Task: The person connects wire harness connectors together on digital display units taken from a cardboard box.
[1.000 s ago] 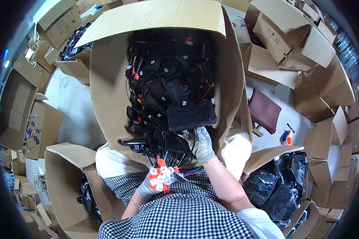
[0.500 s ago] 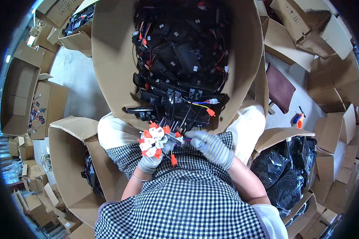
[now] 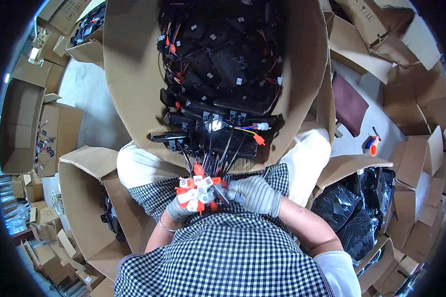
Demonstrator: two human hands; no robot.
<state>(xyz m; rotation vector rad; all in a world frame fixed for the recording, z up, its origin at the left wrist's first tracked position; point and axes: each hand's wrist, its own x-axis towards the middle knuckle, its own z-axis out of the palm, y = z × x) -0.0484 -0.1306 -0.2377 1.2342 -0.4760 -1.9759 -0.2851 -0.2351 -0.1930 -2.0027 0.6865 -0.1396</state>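
Holding red-white connectors point(image 3: 195, 193), left hand point(image 3: 179, 210) partly hidden

1. The gloved left hand point(image 3: 179, 210) grips a bunch of red and white connectors point(image 3: 195, 193).
2. The gloved right hand point(image 3: 255, 195), partly curled, is at the bunch's right side.
3. Ahead, a large cardboard box point(image 3: 134, 74) holds black parts point(image 3: 227, 64) and coloured wires point(image 3: 176, 32).
4. At right, another box point(image 3: 352, 167) holds black plastic bags point(image 3: 357, 213).

Laid with a pale grey floor point(image 3: 88, 106), showing in patches at left and right. Crowded on both sides with open brown cardboard boxes point(image 3: 68, 134), piled up toward the edges. Furnished at right with a dark maroon seat point(image 3: 349, 105). Lit at far left by small white lights point(image 3: 33, 53).
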